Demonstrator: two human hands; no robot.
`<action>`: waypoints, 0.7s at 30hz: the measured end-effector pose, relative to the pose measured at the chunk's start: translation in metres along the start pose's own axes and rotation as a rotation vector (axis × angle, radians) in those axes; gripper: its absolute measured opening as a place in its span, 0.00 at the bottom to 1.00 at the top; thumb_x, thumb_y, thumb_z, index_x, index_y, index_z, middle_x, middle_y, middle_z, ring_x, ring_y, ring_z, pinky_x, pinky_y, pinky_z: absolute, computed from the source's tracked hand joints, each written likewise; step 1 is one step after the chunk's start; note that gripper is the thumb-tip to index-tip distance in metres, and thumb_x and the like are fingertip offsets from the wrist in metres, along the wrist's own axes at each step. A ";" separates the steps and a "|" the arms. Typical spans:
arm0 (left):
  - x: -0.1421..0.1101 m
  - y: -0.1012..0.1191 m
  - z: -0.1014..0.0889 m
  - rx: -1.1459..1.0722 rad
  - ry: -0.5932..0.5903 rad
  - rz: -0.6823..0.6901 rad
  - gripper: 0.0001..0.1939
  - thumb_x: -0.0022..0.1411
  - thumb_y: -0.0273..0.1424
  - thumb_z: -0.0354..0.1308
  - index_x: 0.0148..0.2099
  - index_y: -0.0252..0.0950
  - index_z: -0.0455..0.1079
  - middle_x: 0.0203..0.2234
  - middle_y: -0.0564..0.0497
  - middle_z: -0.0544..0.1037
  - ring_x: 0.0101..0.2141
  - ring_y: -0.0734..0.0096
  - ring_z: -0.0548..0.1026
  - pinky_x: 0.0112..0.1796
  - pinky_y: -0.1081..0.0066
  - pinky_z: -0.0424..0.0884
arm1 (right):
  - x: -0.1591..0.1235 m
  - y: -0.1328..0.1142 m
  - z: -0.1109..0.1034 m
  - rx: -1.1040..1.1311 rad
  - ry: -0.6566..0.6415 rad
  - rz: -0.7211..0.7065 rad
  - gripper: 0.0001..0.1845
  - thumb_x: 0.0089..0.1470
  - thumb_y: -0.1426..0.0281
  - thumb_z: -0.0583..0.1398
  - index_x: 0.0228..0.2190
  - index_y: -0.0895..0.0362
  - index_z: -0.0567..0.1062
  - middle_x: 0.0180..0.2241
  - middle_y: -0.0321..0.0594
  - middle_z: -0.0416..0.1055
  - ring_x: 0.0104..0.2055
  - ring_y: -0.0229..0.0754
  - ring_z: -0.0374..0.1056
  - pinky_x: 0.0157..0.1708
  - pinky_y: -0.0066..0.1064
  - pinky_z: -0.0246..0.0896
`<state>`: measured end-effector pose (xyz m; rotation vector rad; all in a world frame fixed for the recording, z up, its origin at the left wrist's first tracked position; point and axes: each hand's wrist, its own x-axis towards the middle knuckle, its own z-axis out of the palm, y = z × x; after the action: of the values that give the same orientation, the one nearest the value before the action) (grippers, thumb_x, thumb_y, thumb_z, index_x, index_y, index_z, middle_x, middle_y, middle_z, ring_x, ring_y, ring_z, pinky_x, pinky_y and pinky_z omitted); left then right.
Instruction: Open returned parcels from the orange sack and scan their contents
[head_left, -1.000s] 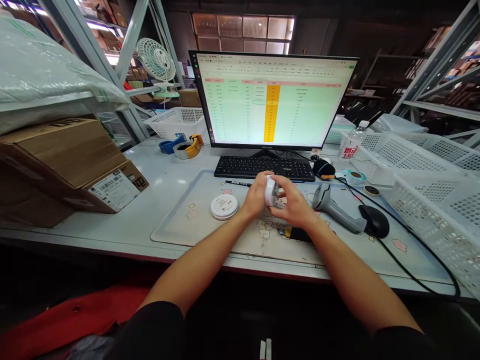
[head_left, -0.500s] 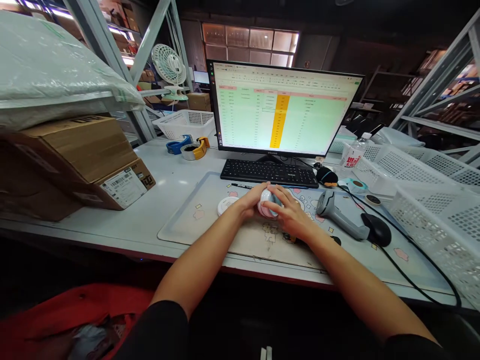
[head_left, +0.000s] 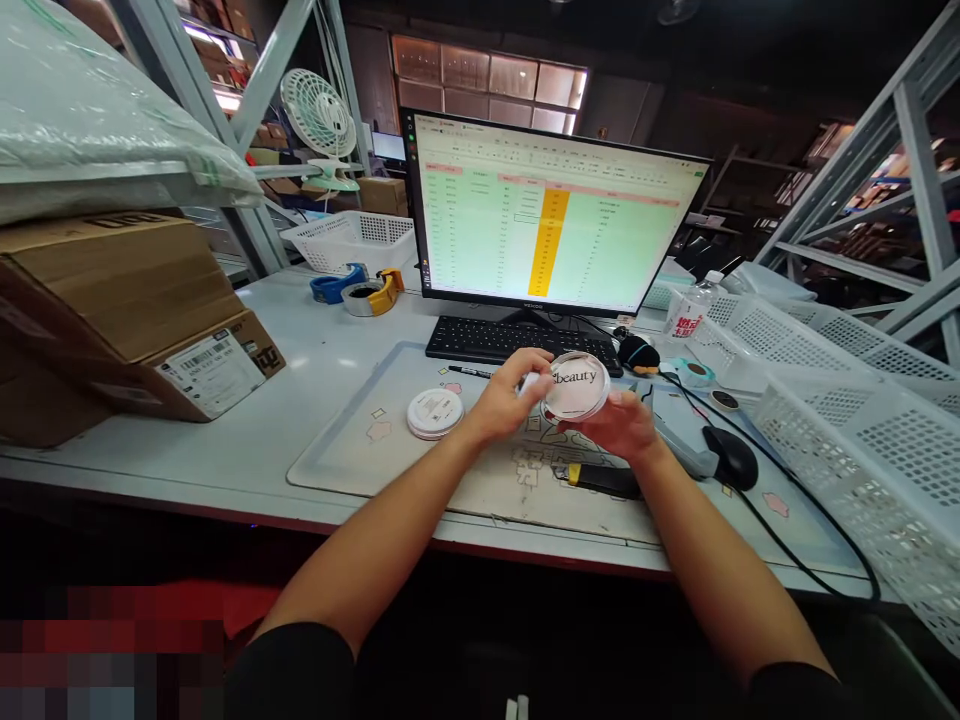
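Note:
Above the desk mat, a round white cosmetic jar (head_left: 576,390) is tilted so that its flat face, lettered "beauty", shows toward me. My right hand (head_left: 619,425) grips it from below and the right. At the jar's left edge, my left hand (head_left: 514,398) has its fingers bent and its thumb against the rim. A second round white container (head_left: 435,412) lies flat on the mat, left of my left forearm. Under my right hand lies a black and yellow utility knife (head_left: 600,478). A black marker pen (head_left: 471,371) rests behind my left wrist.
A monitor (head_left: 547,220) and keyboard (head_left: 517,340) stand behind my hands. To the right are a grey barcode scanner (head_left: 682,435), a mouse (head_left: 729,458) with cable, and white baskets (head_left: 862,430). At left, a cardboard box (head_left: 142,310) and tape dispensers (head_left: 360,290) occupy the desk.
The jar has turned to show its lettered face and moved slightly right and up. My right hand has shifted from over it to beneath it. The camera view has also shifted.

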<state>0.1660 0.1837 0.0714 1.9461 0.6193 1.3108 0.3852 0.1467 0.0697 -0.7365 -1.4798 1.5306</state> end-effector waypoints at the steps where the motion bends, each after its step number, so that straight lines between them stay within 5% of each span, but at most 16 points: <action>1: -0.001 0.001 -0.001 0.115 -0.024 0.047 0.13 0.66 0.44 0.62 0.40 0.39 0.72 0.56 0.43 0.76 0.59 0.53 0.72 0.63 0.54 0.65 | 0.001 0.002 -0.001 -0.013 0.018 -0.013 0.44 0.51 0.47 0.61 0.65 0.50 0.66 0.57 0.50 0.74 0.50 0.57 0.75 0.48 0.54 0.74; 3: -0.004 0.001 -0.002 0.300 -0.083 0.105 0.13 0.65 0.44 0.66 0.40 0.40 0.74 0.59 0.43 0.75 0.60 0.51 0.70 0.64 0.52 0.64 | 0.004 0.007 -0.002 -0.060 0.060 -0.040 0.42 0.51 0.51 0.65 0.65 0.47 0.66 0.59 0.46 0.73 0.51 0.53 0.73 0.47 0.49 0.76; 7: -0.007 -0.005 -0.001 0.473 -0.147 0.169 0.09 0.72 0.37 0.59 0.45 0.40 0.78 0.65 0.42 0.71 0.65 0.50 0.67 0.66 0.48 0.62 | 0.008 0.011 -0.005 -0.218 0.148 -0.102 0.46 0.47 0.59 0.72 0.65 0.46 0.67 0.61 0.44 0.71 0.56 0.52 0.71 0.46 0.41 0.77; 16: -0.005 -0.015 -0.001 0.497 -0.018 0.269 0.06 0.70 0.33 0.61 0.45 0.40 0.78 0.61 0.43 0.75 0.62 0.53 0.70 0.63 0.48 0.67 | 0.008 0.012 -0.008 -0.317 0.213 -0.122 0.48 0.48 0.58 0.74 0.67 0.48 0.65 0.53 0.45 0.75 0.53 0.52 0.73 0.47 0.43 0.76; 21: -0.005 -0.012 0.000 0.530 -0.094 0.309 0.08 0.71 0.31 0.58 0.48 0.40 0.78 0.64 0.43 0.73 0.63 0.52 0.68 0.64 0.48 0.66 | 0.007 0.014 -0.009 -0.439 0.207 -0.097 0.49 0.48 0.59 0.74 0.67 0.50 0.64 0.52 0.47 0.73 0.47 0.50 0.74 0.45 0.43 0.76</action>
<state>0.1641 0.1874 0.0595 2.6044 0.6899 1.3169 0.3873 0.1585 0.0564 -1.0268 -1.6822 1.0294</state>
